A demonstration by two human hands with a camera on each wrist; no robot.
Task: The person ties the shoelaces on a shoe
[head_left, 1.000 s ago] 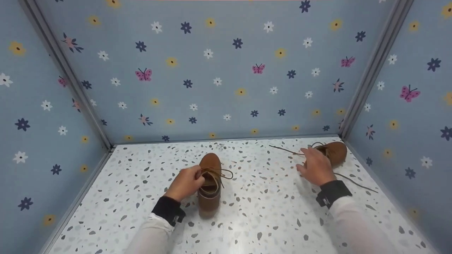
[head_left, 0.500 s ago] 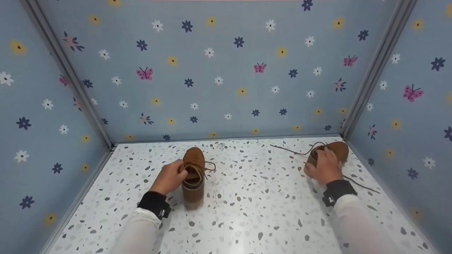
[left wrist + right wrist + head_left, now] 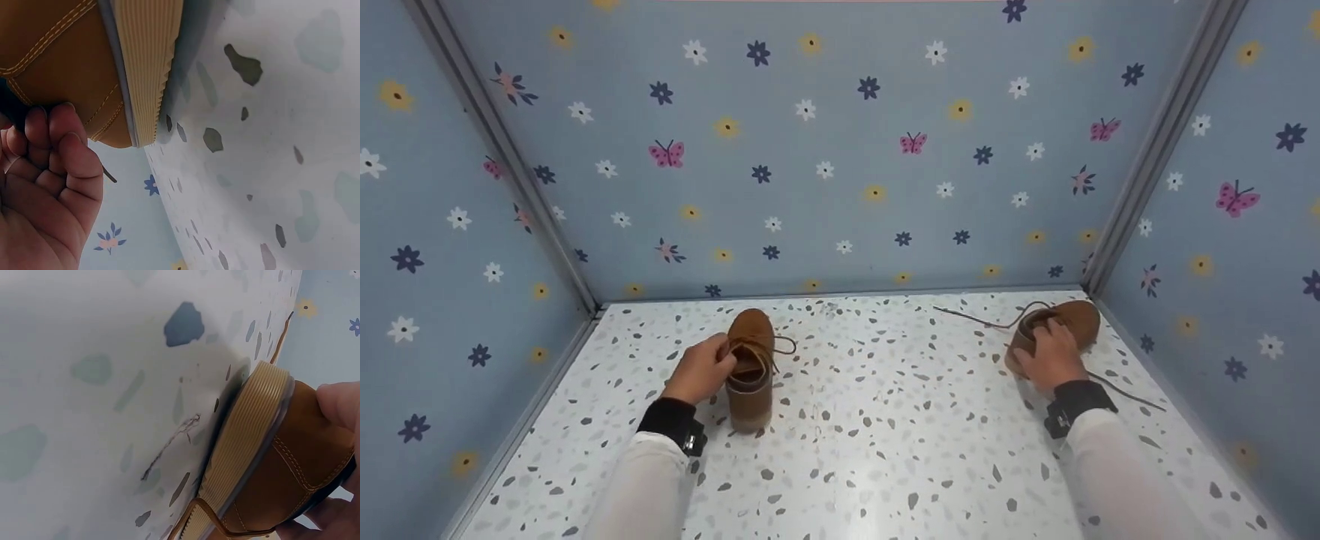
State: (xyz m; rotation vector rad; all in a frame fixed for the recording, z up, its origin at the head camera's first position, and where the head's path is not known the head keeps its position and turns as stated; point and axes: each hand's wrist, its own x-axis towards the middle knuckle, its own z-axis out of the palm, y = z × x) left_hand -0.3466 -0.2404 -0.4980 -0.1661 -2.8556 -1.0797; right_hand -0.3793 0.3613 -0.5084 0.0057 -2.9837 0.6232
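Note:
The left tan lace-up shoe points toward the back wall, its laces looped on the right side. My left hand pinches its upper at the left edge of the opening, with curled fingers beside the stitching in the left wrist view. Over at the right corner, a matching shoe has its toe turned to the right and its long lace trailing loose. My right hand grips that shoe by the collar, thumb on the outside and fingers reaching into the opening. Both ribbed soles show in the wrist views.
A speckled white floor lies between the two shoes. Blue flower-patterned panels enclose it at the back and both sides, joined by grey corner posts. The right shoe stands close to the right panel.
The left hand has carried the left shoe leftward and slightly back. The right hand, earlier over the right shoe's lace, has come onto the shoe and taken hold of its collar.

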